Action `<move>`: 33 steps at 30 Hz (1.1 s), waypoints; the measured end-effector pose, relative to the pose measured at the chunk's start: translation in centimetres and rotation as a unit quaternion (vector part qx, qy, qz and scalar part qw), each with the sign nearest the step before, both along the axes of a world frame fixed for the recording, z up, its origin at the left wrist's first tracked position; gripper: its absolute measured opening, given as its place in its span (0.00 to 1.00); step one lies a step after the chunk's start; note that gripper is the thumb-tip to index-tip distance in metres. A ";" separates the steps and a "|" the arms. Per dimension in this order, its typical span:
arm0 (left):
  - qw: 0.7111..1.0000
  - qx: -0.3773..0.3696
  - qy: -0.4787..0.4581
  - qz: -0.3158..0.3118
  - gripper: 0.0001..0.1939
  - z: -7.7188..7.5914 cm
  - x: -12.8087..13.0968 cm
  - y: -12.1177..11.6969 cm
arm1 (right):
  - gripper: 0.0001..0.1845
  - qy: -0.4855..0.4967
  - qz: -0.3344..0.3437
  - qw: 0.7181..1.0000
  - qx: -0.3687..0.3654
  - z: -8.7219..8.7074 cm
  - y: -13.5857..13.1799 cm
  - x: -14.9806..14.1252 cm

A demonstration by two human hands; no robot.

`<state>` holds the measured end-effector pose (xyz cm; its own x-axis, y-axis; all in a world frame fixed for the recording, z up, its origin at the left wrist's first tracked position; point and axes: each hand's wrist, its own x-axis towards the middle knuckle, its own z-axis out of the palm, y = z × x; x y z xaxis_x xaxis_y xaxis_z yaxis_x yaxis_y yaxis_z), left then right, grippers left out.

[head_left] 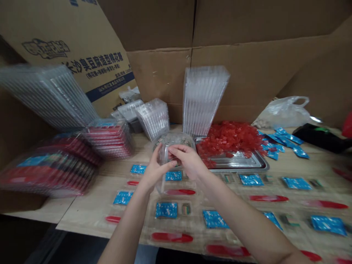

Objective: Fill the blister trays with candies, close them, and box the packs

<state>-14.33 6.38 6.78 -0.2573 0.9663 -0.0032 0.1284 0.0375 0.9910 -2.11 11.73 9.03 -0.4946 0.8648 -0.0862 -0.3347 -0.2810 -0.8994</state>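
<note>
Both hands meet over the middle of the wooden table. My left hand grips the edge of a clear plastic tray, which is tilted up on its side. My right hand pinches the top of the same tray from the right, fingers curled. Just behind the hands stands a clear bowl with small brownish pieces. Below the hands lie rows of clear trays, each with a blue packet and a red packet.
A metal tray heaped with red packets sits right of the bowl. Stacks of empty clear trays stand behind; filled stacks lie at the left. Loose blue packets, a plastic bag and cardboard walls surround.
</note>
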 end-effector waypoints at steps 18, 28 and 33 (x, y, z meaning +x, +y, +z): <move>0.835 -0.068 0.526 0.147 0.49 -0.9 -6.3 0.7 | 0.16 -0.091 -0.215 0.972 -0.017 -5.9 5.8 4.3; 0.784 0.036 0.601 0.148 0.17 6.7 -11.9 7.4 | 0.21 -0.236 -0.117 0.949 0.173 -6.5 4.8 9.5; 0.764 -0.076 0.632 0.106 0.36 12.4 -18.5 16.1 | 0.19 -0.308 -0.144 0.919 0.201 -4.5 4.6 10.5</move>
